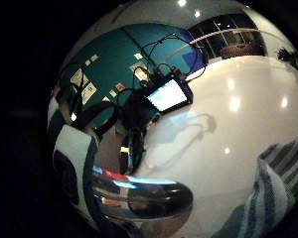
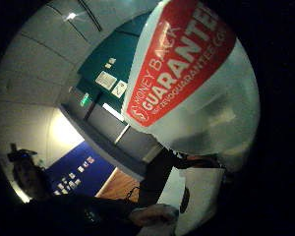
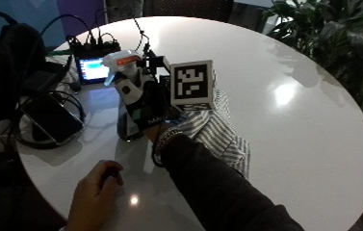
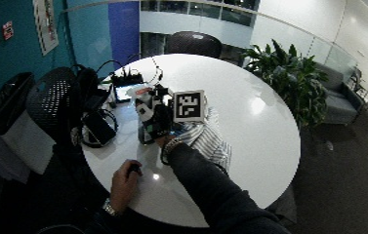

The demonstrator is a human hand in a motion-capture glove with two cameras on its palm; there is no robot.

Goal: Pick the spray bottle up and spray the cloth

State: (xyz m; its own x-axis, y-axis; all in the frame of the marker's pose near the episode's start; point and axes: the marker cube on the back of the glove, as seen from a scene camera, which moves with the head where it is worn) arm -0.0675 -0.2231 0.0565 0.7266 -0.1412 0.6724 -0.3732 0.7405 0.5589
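Gloved right hand (image 3: 144, 103) holds the bottle (image 3: 124, 72), with its fingers curled round the bottle's body. It holds the bottle upright, just above the table (image 3: 296, 96) and beside the cloth (image 3: 223, 139).

In the outside view the bottle has a white spray top with an orange bit on it. Its lower part is hidden behind the hand. The cloth is striped grey and white and lies bunched up on the table, partly under the arm.

Up close, the thumb side palm view shows what the outside view cannot: a white label on the bottle (image 2: 196, 83) with a big red patch and white words, "MONEY BACK GUARANTEE". The bottle fills much of that view.

From the little finger side palm view you can see the shiny white table (image 1: 238, 124) below, the striped cloth (image 1: 275, 183) at one edge, and a small lit screen (image 1: 168, 95) with black wires.

Looking at the wide outside view, the whole round table (image 4: 261, 122) shows, with a plant (image 4: 291, 73) at its far side. The bare hand (image 4: 126, 183) rests on the table near its edge.
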